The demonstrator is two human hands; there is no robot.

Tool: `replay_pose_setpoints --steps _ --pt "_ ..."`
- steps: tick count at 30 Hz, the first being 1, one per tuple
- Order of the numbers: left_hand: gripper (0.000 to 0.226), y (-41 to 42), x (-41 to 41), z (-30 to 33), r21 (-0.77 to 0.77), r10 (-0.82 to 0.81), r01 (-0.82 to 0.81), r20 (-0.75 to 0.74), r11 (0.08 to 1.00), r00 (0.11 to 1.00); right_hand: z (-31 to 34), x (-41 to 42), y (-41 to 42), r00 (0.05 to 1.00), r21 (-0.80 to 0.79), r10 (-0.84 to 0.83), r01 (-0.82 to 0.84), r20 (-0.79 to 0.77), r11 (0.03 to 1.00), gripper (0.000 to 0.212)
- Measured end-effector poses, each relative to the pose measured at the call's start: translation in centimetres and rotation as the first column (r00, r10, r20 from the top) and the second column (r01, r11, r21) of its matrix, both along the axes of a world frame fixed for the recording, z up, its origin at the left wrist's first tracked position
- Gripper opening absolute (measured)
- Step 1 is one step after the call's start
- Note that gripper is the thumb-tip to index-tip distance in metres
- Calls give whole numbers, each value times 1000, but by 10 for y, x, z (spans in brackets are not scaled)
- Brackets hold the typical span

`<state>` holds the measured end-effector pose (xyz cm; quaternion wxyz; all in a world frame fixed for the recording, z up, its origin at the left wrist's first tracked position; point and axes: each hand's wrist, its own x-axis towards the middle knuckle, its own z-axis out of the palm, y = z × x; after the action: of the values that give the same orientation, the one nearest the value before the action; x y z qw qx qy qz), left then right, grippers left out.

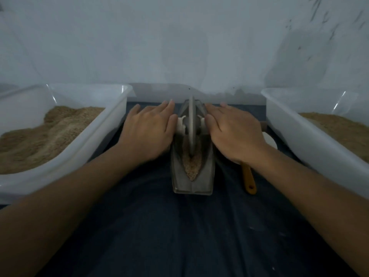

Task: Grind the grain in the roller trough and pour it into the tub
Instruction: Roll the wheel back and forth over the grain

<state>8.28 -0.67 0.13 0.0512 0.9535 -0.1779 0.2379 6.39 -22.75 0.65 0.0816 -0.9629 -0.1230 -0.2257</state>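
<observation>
Head view | left hand (148, 129) and right hand (235, 132), fingers flat, are pressing white-wrapped axle ends (181, 124) of grey metal roller wheel (191, 124) | wheel is standing in grey boat-shaped trough (192, 176) over tan grain (191, 166).

A grey metal trough (192, 168) is holding light brown grain (191, 166), two white tubs (111, 124) (299, 124) are showing tan meal, a yellow handle (248, 176) is lying on a dark blue cloth (179, 236).

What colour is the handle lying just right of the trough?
Yellow-orange; the handle shows best in the head view, partly under the right wrist.
</observation>
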Motion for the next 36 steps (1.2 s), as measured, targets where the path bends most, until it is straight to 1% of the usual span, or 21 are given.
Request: replay_pose_setpoints --steps 2,5,7,9,11,13,15,16,19,21,24,26,28,30,31,33,36 --pt "59 -10 25 8 22 51 -50 -32 998 998 4 24 -4 998 15 -41 42 -52 999 55" --pt "52 -17 44 16 67 114 -107 -107 992 988 6 37 -1 995 22 -87 88 -44 996 54" --pt "55 -13 38 13 57 92 -86 -105 995 990 5 29 2 996 18 -81 82 -41 996 56" --pt "57 -6 17 5 -17 35 -37 -80 999 996 1 10 3 998 18 -48 49 -42 999 56" --pt "59 4 -11 -3 -57 -21 19 -41 998 999 -2 -16 4 1000 12 -2 2 10 1000 56" --pt "60 13 -34 -7 -87 -70 69 -8 994 997 -7 -41 5 994 17 26 -28 106 999 57" --pt "59 19 -43 -9 -88 -98 99 23 991 995 -10 -51 4 984 22 36 -41 177 999 55" --pt "59 19 -41 -10 -77 -100 102 29 992 995 -10 -49 4 983 23 36 -41 178 999 55" --pt "59 8 -16 -5 -32 -63 63 6 997 998 -2 -20 4 998 15 16 -17 59 1000 58" --pt "56 -2 13 1 -17 -1 0 -40 1000 999 6 12 3 999 29 -31 31 -14 999 55" --pt "49 -16 52 16 34 96 -92 -115 995 989 14 49 2 989 30 -137 139 -61 990 49" --pt "46 -19 58 22 70 115 -106 -141 992 983 16 55 2 985 19 -160 162 -60 987 46" --pt "48 -16 48 16 98 82 -72 -107 993 991 12 43 2 991 27 -129 131 -46 991 45" --pt "54 -9 24 6 38 22 -19 -59 999 998 3 20 1 997 46 -77 78 -30 996 52" --pt "55 -2 9 2 -4 -9 9 -37 1000 999 -2 4 3 998 41 -57 57 -6 998 56" --pt "57 9 -22 -4 -21 -67 67 16 997 998 -7 -26 5 998 19 -32 31 61 999 60" --pt "57 17 -46 -7 -15 -116 118 100 993 988 -10 -50 1 989 27 -27 23 144 999 56"
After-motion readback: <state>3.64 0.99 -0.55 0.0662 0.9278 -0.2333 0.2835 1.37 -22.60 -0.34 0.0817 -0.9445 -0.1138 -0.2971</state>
